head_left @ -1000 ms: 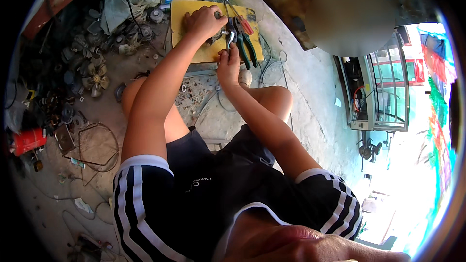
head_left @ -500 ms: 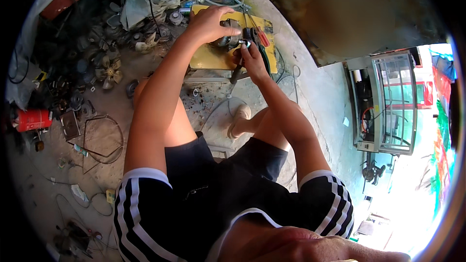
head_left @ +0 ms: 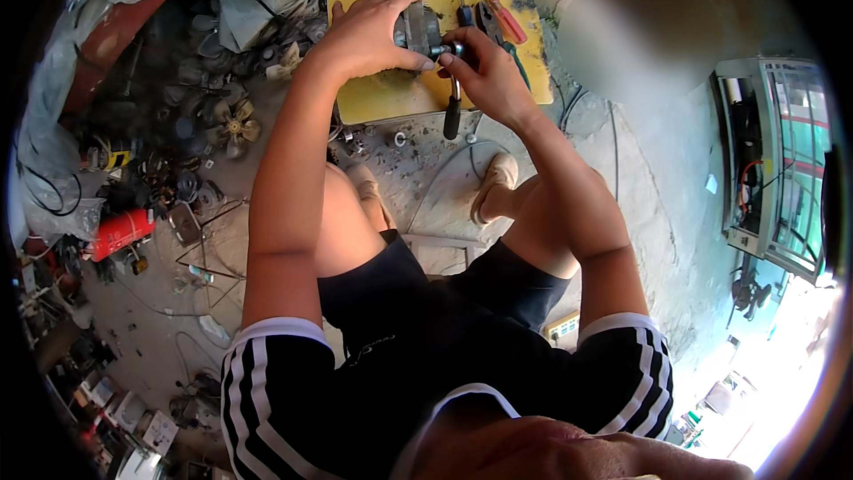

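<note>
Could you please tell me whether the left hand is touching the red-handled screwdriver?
Apart: the head view plainly shows part of the yellow board between the left hand and the red-handled screwdriver.

Left floor: one red cylindrical canister (head_left: 123, 233); one tan multi-bladed fan wheel (head_left: 235, 127), lying near assorted dark scrap parts (head_left: 187, 185). Upper left: crumpled grey sheeting (head_left: 238, 20); one rust-red panel (head_left: 120, 55). Far right: one glass-paned cabinet with pale metal frame (head_left: 767, 138). Lower centre-right: one cream rectangular power strip (head_left: 562, 327), partly hidden.
</note>
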`<state>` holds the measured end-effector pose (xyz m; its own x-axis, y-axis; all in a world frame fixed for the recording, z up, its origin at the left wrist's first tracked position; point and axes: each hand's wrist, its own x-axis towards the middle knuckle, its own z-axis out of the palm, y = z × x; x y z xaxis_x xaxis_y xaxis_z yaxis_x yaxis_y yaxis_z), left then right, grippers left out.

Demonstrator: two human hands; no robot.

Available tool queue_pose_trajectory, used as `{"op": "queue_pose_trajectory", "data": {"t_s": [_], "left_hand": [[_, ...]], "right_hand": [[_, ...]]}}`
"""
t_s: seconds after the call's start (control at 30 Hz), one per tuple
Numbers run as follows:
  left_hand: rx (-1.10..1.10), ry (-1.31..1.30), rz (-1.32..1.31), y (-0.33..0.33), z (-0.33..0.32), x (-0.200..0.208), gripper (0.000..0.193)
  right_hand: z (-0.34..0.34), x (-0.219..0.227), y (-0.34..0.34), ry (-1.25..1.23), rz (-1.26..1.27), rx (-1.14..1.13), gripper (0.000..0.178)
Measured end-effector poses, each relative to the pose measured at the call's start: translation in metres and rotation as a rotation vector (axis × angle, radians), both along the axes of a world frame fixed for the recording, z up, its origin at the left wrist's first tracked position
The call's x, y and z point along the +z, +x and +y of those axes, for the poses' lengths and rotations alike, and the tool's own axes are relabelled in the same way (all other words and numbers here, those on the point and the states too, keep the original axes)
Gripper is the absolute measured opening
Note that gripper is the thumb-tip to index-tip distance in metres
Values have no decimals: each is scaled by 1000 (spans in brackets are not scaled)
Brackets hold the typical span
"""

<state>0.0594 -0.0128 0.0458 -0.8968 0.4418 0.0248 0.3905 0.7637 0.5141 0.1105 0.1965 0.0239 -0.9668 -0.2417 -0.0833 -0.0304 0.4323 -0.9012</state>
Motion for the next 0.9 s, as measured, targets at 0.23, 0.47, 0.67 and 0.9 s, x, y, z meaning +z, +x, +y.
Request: {"op": "queue_pose_trajectory", "data": {"t_s": [0.23,0.47,0.67,0.9], "left_hand": [[-41,35,-9,-4,1,-1,87],[-33,127,-164,0,-3,12,87],[-103,236,-168,-5,-19,2,88],[-24,206,-192,-7,-20,-4,93]], "right_hand": [[5,1,3,-175,-171,-44,29],[7,-8,0,-213,-185,-98,36],[19,-2,-1,-328,-433,-65,35],[31,-20,2,-584,-480,35,33]]}}
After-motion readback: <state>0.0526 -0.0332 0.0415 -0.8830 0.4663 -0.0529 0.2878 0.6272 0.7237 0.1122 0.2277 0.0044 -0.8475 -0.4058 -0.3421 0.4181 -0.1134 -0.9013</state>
